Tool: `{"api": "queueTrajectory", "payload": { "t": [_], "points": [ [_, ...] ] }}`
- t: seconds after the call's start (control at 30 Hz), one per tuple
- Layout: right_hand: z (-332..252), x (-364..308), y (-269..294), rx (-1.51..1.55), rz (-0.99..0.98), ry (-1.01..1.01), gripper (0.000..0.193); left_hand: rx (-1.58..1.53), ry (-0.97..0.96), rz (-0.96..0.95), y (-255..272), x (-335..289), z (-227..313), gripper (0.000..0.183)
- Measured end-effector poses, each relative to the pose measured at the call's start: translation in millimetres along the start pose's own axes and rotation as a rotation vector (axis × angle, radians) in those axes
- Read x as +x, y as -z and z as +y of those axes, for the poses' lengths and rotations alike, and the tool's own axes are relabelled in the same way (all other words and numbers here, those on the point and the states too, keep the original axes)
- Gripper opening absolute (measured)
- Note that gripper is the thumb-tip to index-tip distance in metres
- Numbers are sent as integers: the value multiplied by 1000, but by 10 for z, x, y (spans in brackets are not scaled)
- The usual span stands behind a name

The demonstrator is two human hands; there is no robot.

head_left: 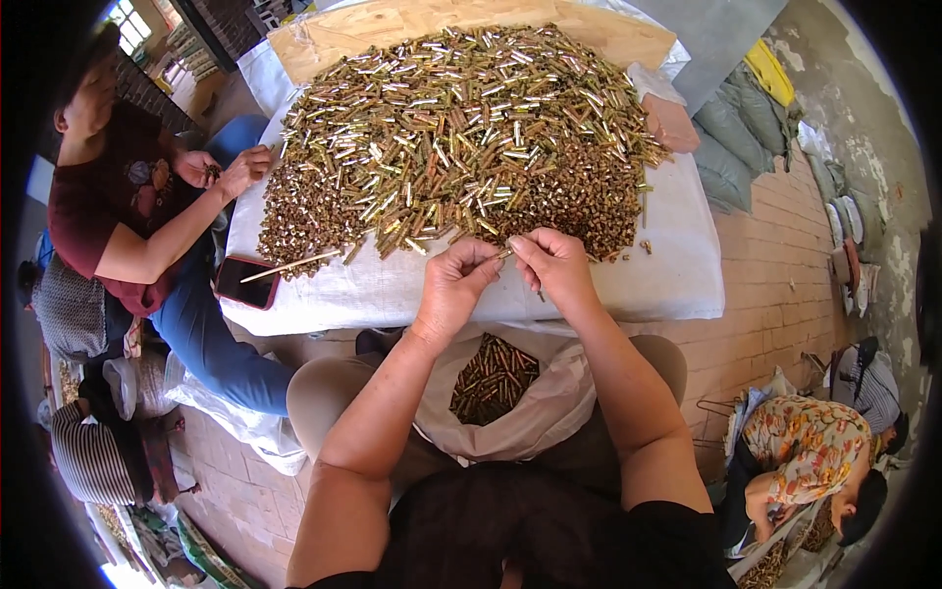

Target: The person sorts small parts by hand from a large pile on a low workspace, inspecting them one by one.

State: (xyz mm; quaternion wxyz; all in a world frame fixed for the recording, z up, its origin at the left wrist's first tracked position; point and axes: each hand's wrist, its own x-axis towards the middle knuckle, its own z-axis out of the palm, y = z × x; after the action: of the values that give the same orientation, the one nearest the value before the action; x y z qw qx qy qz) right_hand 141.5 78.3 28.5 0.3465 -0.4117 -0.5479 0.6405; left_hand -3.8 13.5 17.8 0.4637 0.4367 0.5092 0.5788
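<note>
1. Left hand (457,282), bare: thumb and fingers pinching one end of a small, brass-coloured metal piece (505,252); forearm rising from the lower edge.
2. Right hand (557,267), bare: thumb and forefinger pressed together at the other end of the same piece; a further slim, dark metal item (541,295) shows below the fingers, its exact hold not clear.
3. The pinched piece: raised between the two hands, at the near fringe of the heap; finer detail too small to tell.
4. Tabletop (677,285), covered in white woven sheeting, bearing items 5 to 8.
5. Broad heap of slender, gold-toned metal cylinders (461,128), lying at all angles.
6. Short, brownish-copper metal bits (304,211), massed along the near left and near right of the heap.
7. Long, pale plywood board (392,29), standing along the far side of the heap.
8. Dark phone in a red case (245,283), at the near left corner, a thin, pale wooden stick (290,266) lying partly over it.
9. White woven sack (559,393), open between the knees, below the hands, containing brass-and-copper-toned metal pieces (494,378).
10. Co-worker in a maroon shirt (108,187), seated at left, one hand at the tabletop's edge, the other holding small dark bits.
</note>
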Motion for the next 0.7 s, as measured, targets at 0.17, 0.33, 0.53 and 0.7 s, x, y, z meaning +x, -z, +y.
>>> {"api": "queueTrajectory", "payload": {
  "t": [0.17, 0.33, 0.53, 0.7],
  "points": [
    [14, -12, -34, 38, -82, -34, 19, -179, 151, 29, 33, -4, 160, 4],
    [53, -14, -58, 98, -154, -64, 18, -451, 258, 23, 57, -13, 149, 3],
    [60, -29, -92, 203, -169, -139, 17, -228, 126, 35, -4, 4, 73, 3],
    [76, -35, -85, 319, -194, -159, 15, -330, 136, 74, 13, 39, 57, 4]
  ]
}}
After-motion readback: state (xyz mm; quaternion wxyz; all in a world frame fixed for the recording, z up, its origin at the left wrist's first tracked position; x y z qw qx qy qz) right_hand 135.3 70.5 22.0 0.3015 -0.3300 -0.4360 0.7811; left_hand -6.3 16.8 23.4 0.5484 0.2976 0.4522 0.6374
